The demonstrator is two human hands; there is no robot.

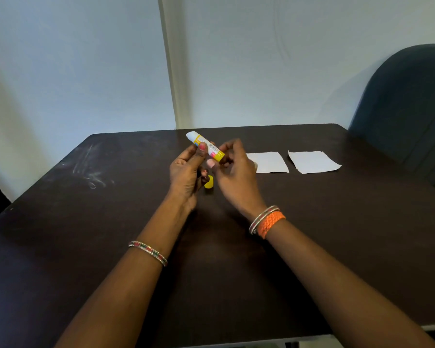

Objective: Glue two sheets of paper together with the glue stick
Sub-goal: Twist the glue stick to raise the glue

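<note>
Glue stick [206, 146] held over desk [111, 222], uncapped, cap [208, 182] lying below. Left hand [186, 169] grip clamped on barrel; right hand [232, 169] fingers pinch its base knob. Prob. light, stiff, smooth plastic, so hold mid-barrel. Two sheets [268, 162] [312, 161] lie flat to the right, thin & floppy.

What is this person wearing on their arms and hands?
Both forearms are bare, no sleeves. The left wrist has thin beaded bangles in red, green and silver. The right wrist has silver bangles beside an orange braided band. Fingernails are painted pink.
</note>
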